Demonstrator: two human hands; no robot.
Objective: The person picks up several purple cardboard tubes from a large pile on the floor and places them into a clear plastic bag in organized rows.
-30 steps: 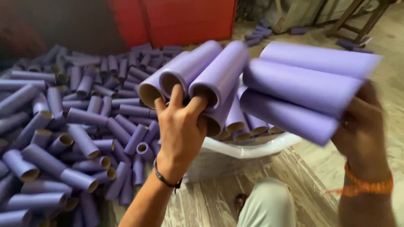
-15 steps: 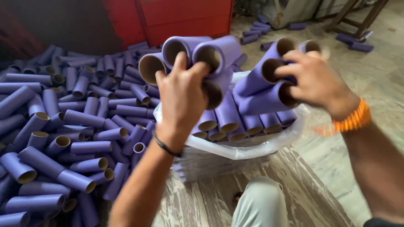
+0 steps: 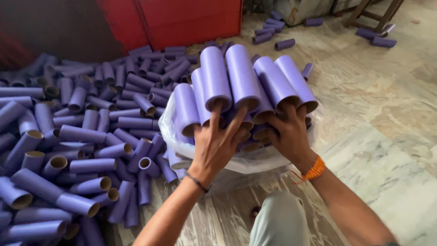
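Here, the left hand (image 3: 214, 148) has its fingers (image 3: 239, 120) spread and poked into the open ends of purple tubes (image 3: 243, 77), lifting them. The right hand (image 3: 289, 134) does the same beside it. The tubes sit over a white bag (image 3: 182, 146), with more tubes (image 3: 82, 136) piled on the floor (image 3: 387, 127).

Gripping lilac-purple cardboard tubes (image 3: 243, 77) with brown, unpainted insides, fingers of the left hand (image 3: 214, 146) and right hand (image 3: 289, 134) hooking into the open ends. Showing under the fingers: a clear, whitish plastic bag (image 3: 175, 139). Wearing an orange thread band (image 3: 314, 169) and a thin black band (image 3: 198, 182). Lying left of the fingers: more purple tubes (image 3: 86, 136). Beyond the fingertips, a red panel (image 3: 191, 20); beneath, grey-veined marble floor (image 3: 387, 132).
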